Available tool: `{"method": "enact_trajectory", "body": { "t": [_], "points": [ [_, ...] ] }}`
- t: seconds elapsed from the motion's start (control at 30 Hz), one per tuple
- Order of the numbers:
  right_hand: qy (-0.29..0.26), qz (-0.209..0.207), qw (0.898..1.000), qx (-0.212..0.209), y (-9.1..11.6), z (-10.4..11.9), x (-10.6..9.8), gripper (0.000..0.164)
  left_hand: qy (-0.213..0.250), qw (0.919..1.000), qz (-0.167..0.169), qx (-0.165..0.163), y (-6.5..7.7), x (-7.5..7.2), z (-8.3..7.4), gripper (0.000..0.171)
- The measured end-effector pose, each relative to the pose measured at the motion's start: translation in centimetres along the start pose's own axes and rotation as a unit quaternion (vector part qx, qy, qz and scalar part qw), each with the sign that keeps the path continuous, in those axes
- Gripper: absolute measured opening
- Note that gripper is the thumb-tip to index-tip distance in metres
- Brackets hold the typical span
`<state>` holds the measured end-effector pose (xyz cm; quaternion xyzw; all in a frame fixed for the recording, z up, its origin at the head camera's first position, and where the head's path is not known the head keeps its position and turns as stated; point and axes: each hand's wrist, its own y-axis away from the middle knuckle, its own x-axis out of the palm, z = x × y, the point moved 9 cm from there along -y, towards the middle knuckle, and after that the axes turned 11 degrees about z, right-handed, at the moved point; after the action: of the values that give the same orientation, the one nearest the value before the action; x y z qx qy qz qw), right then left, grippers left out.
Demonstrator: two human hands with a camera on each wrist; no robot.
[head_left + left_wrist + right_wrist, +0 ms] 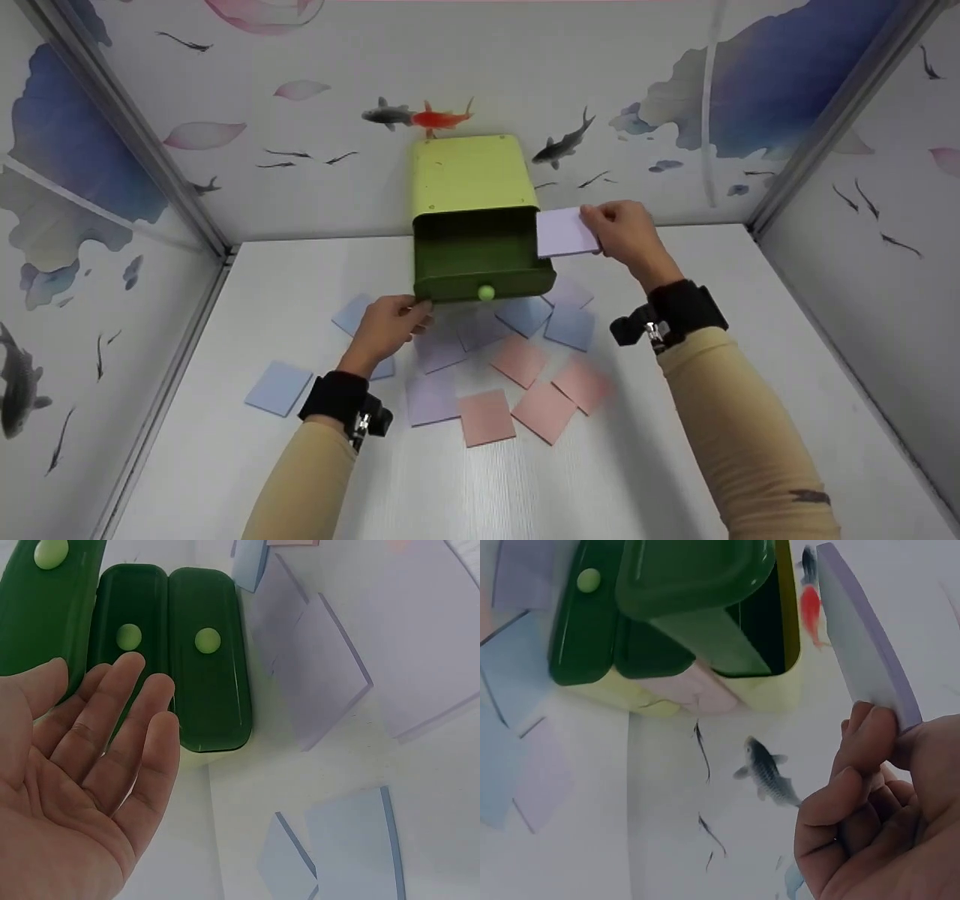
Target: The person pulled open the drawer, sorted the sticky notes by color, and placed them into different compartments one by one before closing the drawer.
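My right hand pinches a light purple sticky note pad between thumb and fingers. The pad is held up at the right side of a pulled-out dark green drawer, overlapping its edge in the head view. That drawer is the top one of a yellow-green cabinet, and its visible inside holds nothing. At the drawer's lower left front corner is my left hand, fingers loosely extended, fingertips right at the corner. Two lower drawer fronts with round knobs stand shut in the left wrist view.
Pink pads, purple pads and blue pads lie scattered on the white table, some overlapping. Behind the cabinet rises a wall printed with fish and petals. Metal posts frame the side panels.
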<state>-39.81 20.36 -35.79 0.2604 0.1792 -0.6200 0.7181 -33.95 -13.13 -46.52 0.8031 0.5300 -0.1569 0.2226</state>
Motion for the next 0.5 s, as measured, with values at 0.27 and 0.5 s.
{"method": "enact_trajectory", "body": {
  "t": [0.27,0.5],
  "points": [
    [0.009,0.034,0.999,-0.024,-1.5,3.5,4.2,0.03,0.002,1.0,0.0,0.0,0.1,-0.1,0.1,0.035],
    [0.081,0.036,0.992,-0.092,-1.8,6.8,8.0,0.038,0.012,0.9999,-0.004,-0.004,0.0,0.0,0.2,0.034]
  ]
}}
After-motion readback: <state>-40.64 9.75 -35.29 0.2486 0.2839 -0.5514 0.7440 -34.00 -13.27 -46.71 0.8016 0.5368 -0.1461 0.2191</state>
